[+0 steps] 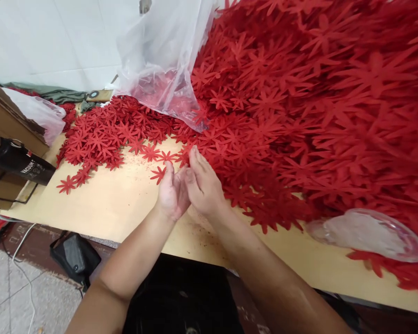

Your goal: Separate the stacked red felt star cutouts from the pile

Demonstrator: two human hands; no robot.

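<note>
Hands meet at the edge of the flower pile (299, 106) on the table (107, 204). Left hand (172, 192) lies half-curled, palm up, beside a flat red flower (158, 174), petals pointing all ways. Right hand (204, 183) reaches outstretched fingers into the pile; whether it grasps anything cannot be told.

Red flower cutouts (264, 116) (flat, many-petalled) lie heaped beyond and beside the right hand (204, 183), thinning to singles past the left hand (170, 192).
</note>
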